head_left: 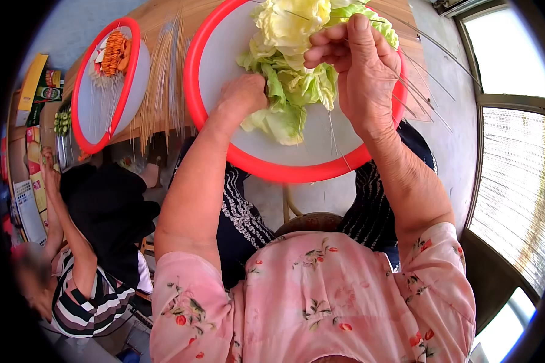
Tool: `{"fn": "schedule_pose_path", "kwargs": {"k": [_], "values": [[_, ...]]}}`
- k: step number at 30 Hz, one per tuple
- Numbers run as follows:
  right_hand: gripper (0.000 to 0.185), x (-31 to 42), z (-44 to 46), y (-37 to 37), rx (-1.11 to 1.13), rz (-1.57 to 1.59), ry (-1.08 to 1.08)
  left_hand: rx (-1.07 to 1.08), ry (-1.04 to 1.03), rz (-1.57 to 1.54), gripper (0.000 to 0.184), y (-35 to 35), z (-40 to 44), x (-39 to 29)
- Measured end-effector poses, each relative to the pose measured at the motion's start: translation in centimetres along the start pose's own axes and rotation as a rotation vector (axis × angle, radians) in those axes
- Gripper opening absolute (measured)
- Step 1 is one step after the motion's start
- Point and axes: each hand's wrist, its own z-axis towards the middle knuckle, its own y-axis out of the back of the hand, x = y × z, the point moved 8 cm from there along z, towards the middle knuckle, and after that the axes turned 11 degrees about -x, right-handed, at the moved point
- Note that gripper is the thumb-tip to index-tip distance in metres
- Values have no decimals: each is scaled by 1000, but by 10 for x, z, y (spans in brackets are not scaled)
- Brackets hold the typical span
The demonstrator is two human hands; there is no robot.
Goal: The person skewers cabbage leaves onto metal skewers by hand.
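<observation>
Pale green lettuce leaves [284, 130] lie in a large round tray with a red rim [278, 174]. My left hand [243, 95] is at the left side of the leaves, its fingers curled against them and partly hidden. My right hand [364, 72] is raised over the tray's right side, palm turned up, thumb and fingers closed together around something too thin to make out. Thin skewers [421, 100] stick out beyond the tray's right rim, behind and beside this hand. Yellowish leaves [287, 27] are heaped at the top, with a skewer across them.
Many loose skewers [160, 85] lie on the wooden table [163, 11] left of the tray. A second red-rimmed tray [91, 147] holds skewered orange pieces [115, 54]. Another person in a striped top [82, 302] sits at the lower left. Boxes stand at the far left.
</observation>
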Motion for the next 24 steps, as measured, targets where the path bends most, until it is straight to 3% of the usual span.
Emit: {"fn": "schedule_pose_path", "kwargs": {"k": [6, 8, 13, 16, 19, 22, 24], "values": [[35, 1, 1, 2, -17, 5, -34, 141, -37, -296, 40, -3, 0, 8], [30, 0, -1, 2, -72, 45, -155, 84, -56, -306, 32, 6, -4, 12], [32, 0, 0, 3, -26, 40, -91, -103, -38, -84, 21, 46, -17, 15], [31, -1, 1, 2, -8, 37, -93, -298, -28, -164, 17, 67, -26, 22], [35, -3, 3, 3, -2, 1, -18, -354, -19, -289, 13, 84, -33, 26], [38, -3, 3, 2, 11, -50, 30, -260, 121, -447, 13, 88, -35, 38], [39, -2, 2, 2, 24, -79, 38, -258, 193, -816, 18, 88, -39, 42]]}}
